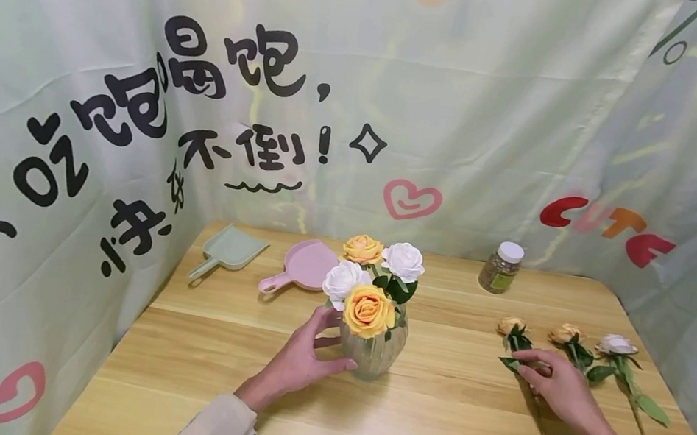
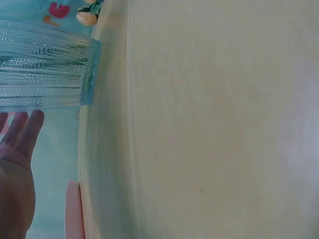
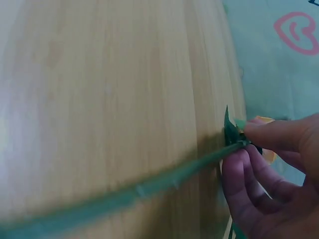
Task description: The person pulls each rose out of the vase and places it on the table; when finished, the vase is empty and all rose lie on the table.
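- Evidently, the right hand (image 1: 555,388) is pinching a rose (image 1: 512,325) by its stem (image 3: 174,174), just below the bloom; the grip is looking narrow, with thumb and fingertips meeting around it.
- That rose is occupying the right part of the table (image 1: 440,424), leftmost of three; an orange rose (image 1: 566,333) and a white rose (image 1: 618,345) are lying to its right.
- By its look, the pinched rose is probably weighing little, and its long, thin stem is seeming fairly stiff.
- Being held so near the bloom, it is leaving a long tail free, likely making the far end harder to steer; the bare stem lower down is offering a steadier hold.
- Its petals and leaves are looking soft and easily bent, so fingers are best staying off them.
- The left hand (image 1: 310,349) is cupping the vase (image 1: 379,352) in a wide grip, thumb at the front, fingers along its left side.
- The vase is standing upright mid-table, carrying four blooms (image 1: 369,311); whether glass or plastic, I cannot tell, so treating it as fragile is making sense.
- Its ridges are probably helping against slipping; the blooms are perhaps making it top-heavy, so a low hold is seeming safest.
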